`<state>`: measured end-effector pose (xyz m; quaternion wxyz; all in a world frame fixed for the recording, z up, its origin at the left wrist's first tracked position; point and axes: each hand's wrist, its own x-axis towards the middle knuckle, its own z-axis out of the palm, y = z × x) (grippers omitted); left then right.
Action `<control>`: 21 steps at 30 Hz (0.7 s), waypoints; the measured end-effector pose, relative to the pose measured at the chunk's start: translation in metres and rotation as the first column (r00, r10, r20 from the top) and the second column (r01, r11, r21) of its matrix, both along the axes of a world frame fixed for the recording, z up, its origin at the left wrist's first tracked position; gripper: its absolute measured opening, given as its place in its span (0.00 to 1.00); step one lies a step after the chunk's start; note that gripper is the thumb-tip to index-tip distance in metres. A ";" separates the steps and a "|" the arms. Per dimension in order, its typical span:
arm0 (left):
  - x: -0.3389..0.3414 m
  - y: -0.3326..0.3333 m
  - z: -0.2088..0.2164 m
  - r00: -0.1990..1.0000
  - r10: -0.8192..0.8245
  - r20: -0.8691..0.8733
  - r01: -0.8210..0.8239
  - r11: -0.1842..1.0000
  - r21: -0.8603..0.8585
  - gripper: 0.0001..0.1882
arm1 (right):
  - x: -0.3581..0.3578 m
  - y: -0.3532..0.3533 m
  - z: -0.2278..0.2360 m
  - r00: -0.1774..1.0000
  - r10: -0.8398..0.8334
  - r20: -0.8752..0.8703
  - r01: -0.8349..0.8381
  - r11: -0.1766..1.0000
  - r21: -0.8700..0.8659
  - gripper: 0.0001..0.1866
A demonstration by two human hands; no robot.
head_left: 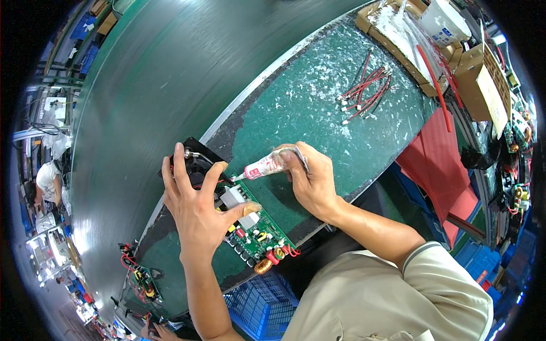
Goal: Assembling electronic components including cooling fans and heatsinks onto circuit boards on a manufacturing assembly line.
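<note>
My right hand (314, 183) is closed around a white and red glue tube (265, 166), partly squeezed flat. Its narrow nozzle tilts down to the corner of a green circuit board (274, 228). Across the board's far left end spreads my left hand (198, 215), its fingers over a black panel (206, 149) with a round dark part that I cannot make out fully. The left thumb, wrapped in a tan strip at its tip, presses by the white blocks (233, 197) on the board. Coils, capacitors and red wires crowd the board's near end.
Thin red and black connector leads (367, 94) lie on the worn green bench (318, 74). A wide green conveyor belt (165, 74) runs behind. Cardboard boxes (421, 79) stand far right, a blue crate (261, 304) below the edge, another wired board (145, 281) at left. A co-worker's hand (165, 332) shows lower left.
</note>
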<state>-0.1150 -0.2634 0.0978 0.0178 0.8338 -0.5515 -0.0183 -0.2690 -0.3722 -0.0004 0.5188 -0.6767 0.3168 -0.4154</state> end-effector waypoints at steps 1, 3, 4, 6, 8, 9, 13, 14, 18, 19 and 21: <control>0.000 0.000 0.000 1.000 0.001 0.001 -0.001 1.000 0.005 0.41 | 0.000 0.000 0.000 1.000 0.000 0.000 0.000 1.000 0.000 0.09; 0.001 0.000 0.000 1.000 -0.004 0.007 0.004 1.000 0.003 0.41 | 0.000 0.000 -0.001 1.000 -0.001 0.004 0.001 1.000 -0.006 0.09; 0.001 0.000 0.000 1.000 -0.011 0.013 0.011 1.000 0.002 0.41 | 0.000 0.000 0.000 1.000 -0.001 0.004 0.001 1.000 -0.006 0.09; 0.001 0.000 -0.002 1.000 -0.023 0.021 0.023 1.000 -0.004 0.41 | -0.001 0.000 0.001 1.000 -0.023 -0.008 0.023 0.999 -0.042 0.10; 0.003 -0.002 -0.002 0.999 -0.045 0.022 0.045 0.999 -0.020 0.42 | -0.005 -0.001 0.003 0.999 -0.038 -0.015 0.038 0.998 0.041 0.11; 0.006 -0.003 0.000 0.998 -0.069 -0.009 0.068 0.997 -0.037 0.41 | -0.009 -0.001 0.003 0.998 -0.051 -0.021 0.053 0.991 0.126 0.11; 0.040 -0.001 0.016 0.989 -0.027 -0.148 0.000 0.984 -0.180 0.40 | -0.008 -0.011 0.018 0.999 0.034 0.034 -0.047 0.860 0.508 0.12; 0.053 0.001 0.014 0.966 -0.055 -0.252 -0.017 0.961 -0.276 0.41 | -0.011 -0.020 0.027 0.999 0.034 0.026 -0.042 0.871 0.490 0.12; 0.080 -0.002 0.009 0.818 0.167 -0.550 -0.245 0.967 -0.070 0.41 | -0.026 -0.091 0.031 0.987 -0.085 -0.133 0.114 0.966 0.230 0.12; 0.085 0.002 0.009 0.804 0.178 -0.567 -0.253 0.966 -0.055 0.41 | -0.029 -0.112 0.036 0.981 -0.034 -0.190 0.074 0.975 0.210 0.13; 0.095 0.014 0.001 0.772 0.058 -0.633 -0.217 0.960 -0.177 0.42 | -0.040 -0.152 0.043 0.956 0.038 -0.290 0.024 0.978 0.209 0.17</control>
